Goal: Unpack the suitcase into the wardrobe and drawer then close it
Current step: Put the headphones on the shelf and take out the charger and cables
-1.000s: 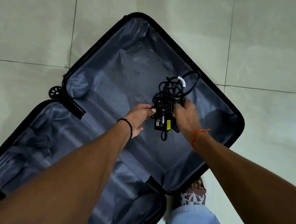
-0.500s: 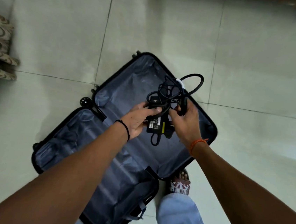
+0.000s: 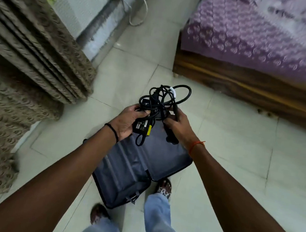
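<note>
A black power adapter with its tangled cable (image 3: 144,127) is held up in front of me, above the floor. My left hand (image 3: 127,121) grips the adapter brick from the left, thumb on top. My right hand (image 3: 178,127) holds the cable bundle and a dangling plug from the right. Loops of cable with a white tie stick up beyond my fingers. Below my hands the open suitcase (image 3: 123,171) lies flat on the tiles, its grey lining bare where it shows; my arms hide part of it.
A bed with a purple patterned cover (image 3: 260,36) on a wooden frame stands at the right. Brown patterned curtains (image 3: 22,60) hang at the left, with a white appliance (image 3: 80,4) behind them. My feet in sandals stand at the suitcase's near edge on pale floor tiles.
I have risen from the suitcase with the adapter and cable in both hands. The view has lifted, so the bed, curtains and appliance have come into sight.
</note>
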